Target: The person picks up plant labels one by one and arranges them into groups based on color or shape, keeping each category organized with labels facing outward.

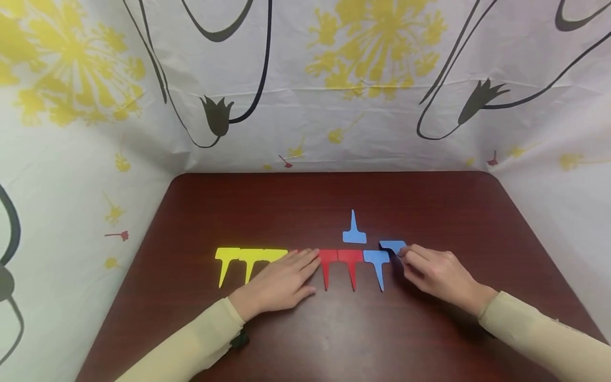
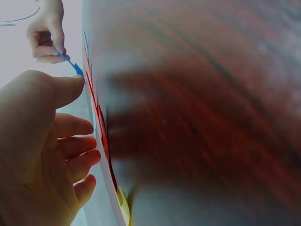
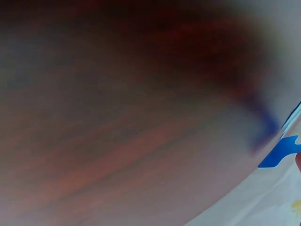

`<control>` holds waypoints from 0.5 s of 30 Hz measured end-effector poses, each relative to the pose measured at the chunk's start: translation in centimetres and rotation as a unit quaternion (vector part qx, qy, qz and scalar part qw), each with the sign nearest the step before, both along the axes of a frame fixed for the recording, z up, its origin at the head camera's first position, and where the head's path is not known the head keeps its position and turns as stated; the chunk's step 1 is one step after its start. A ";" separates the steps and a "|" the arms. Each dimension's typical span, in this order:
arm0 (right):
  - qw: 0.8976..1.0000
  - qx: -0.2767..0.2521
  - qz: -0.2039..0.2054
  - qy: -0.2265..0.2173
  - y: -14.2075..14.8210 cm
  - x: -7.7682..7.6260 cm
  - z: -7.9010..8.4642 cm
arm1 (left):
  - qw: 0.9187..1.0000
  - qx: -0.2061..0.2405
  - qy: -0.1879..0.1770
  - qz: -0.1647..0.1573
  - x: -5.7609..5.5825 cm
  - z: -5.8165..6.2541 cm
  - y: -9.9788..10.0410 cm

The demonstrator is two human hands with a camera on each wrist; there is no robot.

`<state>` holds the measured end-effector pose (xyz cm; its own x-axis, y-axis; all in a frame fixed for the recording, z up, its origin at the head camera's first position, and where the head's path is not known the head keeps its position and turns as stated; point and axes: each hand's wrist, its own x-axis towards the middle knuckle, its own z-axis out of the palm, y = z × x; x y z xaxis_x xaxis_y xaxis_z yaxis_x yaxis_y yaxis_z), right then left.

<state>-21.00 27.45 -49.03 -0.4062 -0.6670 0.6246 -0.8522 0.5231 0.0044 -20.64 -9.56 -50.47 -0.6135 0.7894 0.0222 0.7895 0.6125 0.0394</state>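
My right hand (image 1: 436,273) pinches the stem of a blue T-shaped plant label (image 1: 393,245), its head slightly raised at the right end of a row. Beside it in the row lies another blue label (image 1: 377,258). Left of that come red labels (image 1: 350,257), then yellow labels (image 1: 227,254), heads at the top and stems toward me. My left hand (image 1: 281,284) rests over the row's middle with fingers extended, covering part of the red and yellow labels. In the right wrist view the held blue label (image 3: 282,151) shows at the right edge.
A loose blue label (image 1: 355,236) lies above the row, stem pointing away. The dark brown table (image 1: 324,339) has a patterned cloth (image 1: 296,63) hanging behind it and at both sides. A small dark object (image 1: 240,338) shows under my left wrist.
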 end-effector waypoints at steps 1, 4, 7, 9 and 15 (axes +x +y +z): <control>1.000 0.001 -0.001 -0.001 0.2 0.1 -0.1 | 1.000 0.001 0.000 -0.001 0.0 0.0 0.0; 1.000 0.005 0.002 -0.011 0.8 0.5 -0.3 | 1.000 0.003 0.001 0.000 -0.1 -0.1 0.1; 1.000 0.015 0.005 -0.018 1.3 0.9 -0.5 | 1.000 0.000 0.001 0.002 -0.2 -0.3 0.1; 1.000 0.019 0.008 -0.023 1.6 1.1 -0.7 | 1.000 -0.003 0.000 0.003 -0.2 -0.3 0.1; 0.999 0.033 0.019 -0.036 2.0 1.6 -1.1 | 1.000 -0.013 -0.006 0.009 -0.2 -0.2 0.2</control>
